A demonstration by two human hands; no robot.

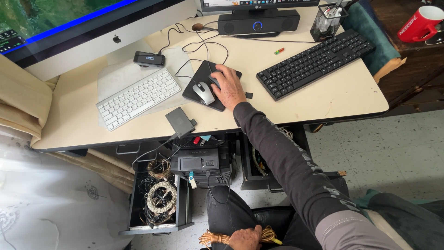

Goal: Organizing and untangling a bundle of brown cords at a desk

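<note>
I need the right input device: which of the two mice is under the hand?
The dark mouse, covered by the right hand on the right of the mousepad. The silver mouse lies untouched beside it, to the left.

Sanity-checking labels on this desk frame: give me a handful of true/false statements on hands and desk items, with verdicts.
1. The right hand rests on a dark mouse on the black mouse pad. True.
2. The left hand holds the red mug. False: it grips a coil of tan cord in the lap; the red mug stands apart at far right.
3. The white keyboard lies left of the mouse pad. True.
4. The drawer under the desk is closed. False: it is pulled open, holding coiled cables.
5. A silver mouse lies untouched on the pad. True.
</note>
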